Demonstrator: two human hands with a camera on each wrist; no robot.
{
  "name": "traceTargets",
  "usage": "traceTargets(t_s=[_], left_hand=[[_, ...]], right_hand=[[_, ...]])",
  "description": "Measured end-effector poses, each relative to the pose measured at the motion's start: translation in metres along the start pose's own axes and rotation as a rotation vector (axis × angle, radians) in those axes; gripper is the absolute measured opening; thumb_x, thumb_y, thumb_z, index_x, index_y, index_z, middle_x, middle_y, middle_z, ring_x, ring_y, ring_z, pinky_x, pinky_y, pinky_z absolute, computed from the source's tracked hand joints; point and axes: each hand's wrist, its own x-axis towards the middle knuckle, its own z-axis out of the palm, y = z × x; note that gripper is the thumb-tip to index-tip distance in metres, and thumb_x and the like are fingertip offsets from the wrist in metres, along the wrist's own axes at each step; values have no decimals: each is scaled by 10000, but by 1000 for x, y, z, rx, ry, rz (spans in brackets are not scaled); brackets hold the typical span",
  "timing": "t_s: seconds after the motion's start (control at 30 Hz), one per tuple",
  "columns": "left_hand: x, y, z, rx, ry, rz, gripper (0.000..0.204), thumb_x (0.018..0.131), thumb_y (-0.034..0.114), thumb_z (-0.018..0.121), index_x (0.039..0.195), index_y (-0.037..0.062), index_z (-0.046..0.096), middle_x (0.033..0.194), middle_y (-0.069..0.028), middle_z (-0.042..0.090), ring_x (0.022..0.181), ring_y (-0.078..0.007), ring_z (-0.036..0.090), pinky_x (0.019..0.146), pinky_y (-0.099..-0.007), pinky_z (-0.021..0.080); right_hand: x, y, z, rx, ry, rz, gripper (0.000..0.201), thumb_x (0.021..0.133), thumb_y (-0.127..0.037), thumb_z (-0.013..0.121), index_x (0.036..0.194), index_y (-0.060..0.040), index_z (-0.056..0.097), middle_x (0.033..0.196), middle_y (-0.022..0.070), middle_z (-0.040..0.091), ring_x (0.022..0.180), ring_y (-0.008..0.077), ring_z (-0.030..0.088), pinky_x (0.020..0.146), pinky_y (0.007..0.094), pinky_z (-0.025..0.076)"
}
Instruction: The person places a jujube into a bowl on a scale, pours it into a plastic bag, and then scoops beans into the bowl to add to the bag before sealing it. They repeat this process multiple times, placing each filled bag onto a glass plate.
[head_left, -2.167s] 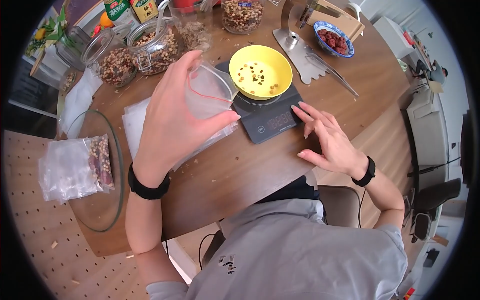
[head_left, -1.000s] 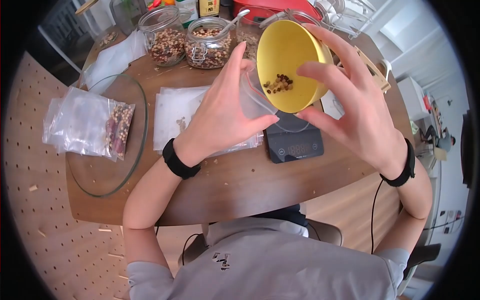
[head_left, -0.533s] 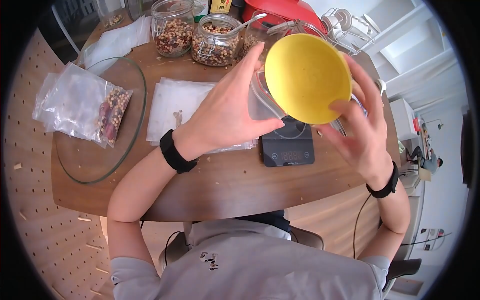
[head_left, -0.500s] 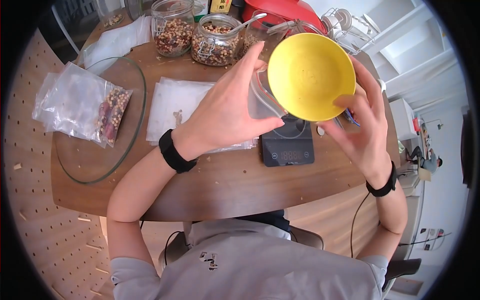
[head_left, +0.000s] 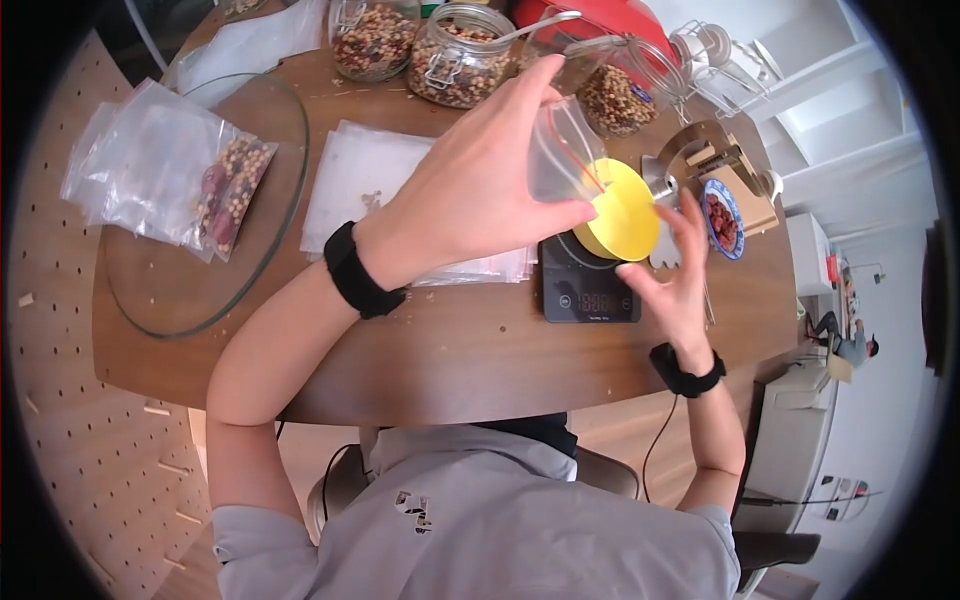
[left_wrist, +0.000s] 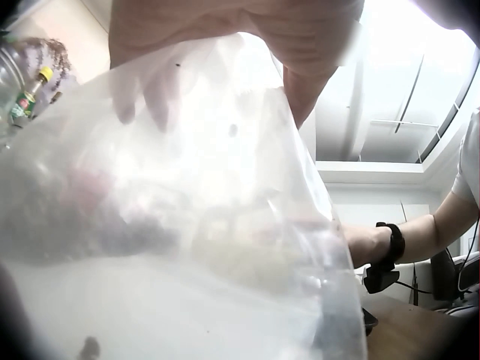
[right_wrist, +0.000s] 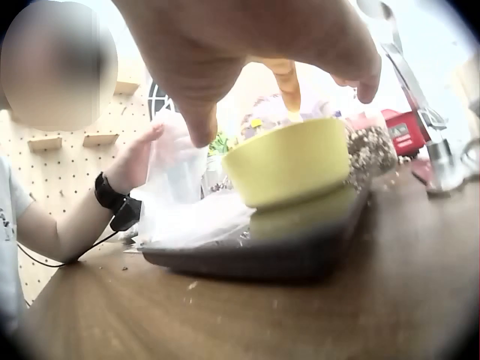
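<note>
My left hand (head_left: 480, 175) grips a clear zip bag (head_left: 570, 150) by its mouth, thumb and fingers spread along the red-lined opening. In the left wrist view the cloudy bag (left_wrist: 225, 217) fills most of the picture, and its contents are blurred. A yellow bowl (head_left: 625, 215) stands on the black kitchen scale (head_left: 590, 290), right beside the bag's mouth. My right hand (head_left: 680, 275) is at the bowl's right side, thumb and fingers spread apart near its rim. In the right wrist view these fingers hang above the bowl (right_wrist: 289, 165).
Jars of mixed beans (head_left: 460, 65) line the back. A stack of flat bags (head_left: 370, 160) lies left of the scale. Filled bags (head_left: 190, 180) rest on a glass plate (head_left: 130, 310) at the left. A blue-rimmed bowl of red dates (head_left: 722, 220) stands right, near a metal scraper (head_left: 665, 245).
The right hand lifted the yellow bowl off the scale, tipped it toward the bag until its seeds were gone from it, then lowered it back onto the scale. The left hand keeps hold of the bag.
</note>
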Motion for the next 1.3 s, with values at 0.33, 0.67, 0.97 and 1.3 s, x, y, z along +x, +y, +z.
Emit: traceTargets(t_s=[0.33,0.67,0.97,1.3], left_hand=[[-3,12,2,58,-114,58,1036,702,199,899,1542,15,322,1303,-207,589,1167,-340,617,1008,-407,498],[0,10,1,89,-111,27,994,695,197,885,1514,11,353,1279,-189,601,1138,-334,625,998,-418,498],[1,13,0,116,-114,29,986,693,205,889,1500,-1,361,1268,-187,604,1127,-333,624,993,-415,494],[-1,14,3,113,-119,47,1017,685,201,903,1513,-9,351,1262,-180,608,1128,-328,619,988,-410,497]], right_hand=[[164,-61,23,631,-403,169,590,943,-196,747,1434,5,488,953,48,693,798,92,651,655,228,505],[233,-76,78,409,-207,-163,277,992,-272,647,975,-9,734,747,24,679,639,85,606,583,237,482],[226,-68,51,802,-161,172,268,1008,-173,540,1018,-19,759,818,42,711,692,89,622,608,252,479],[183,-67,22,974,-53,257,429,1089,-315,520,1251,69,619,1125,183,737,1009,212,729,833,278,583]])
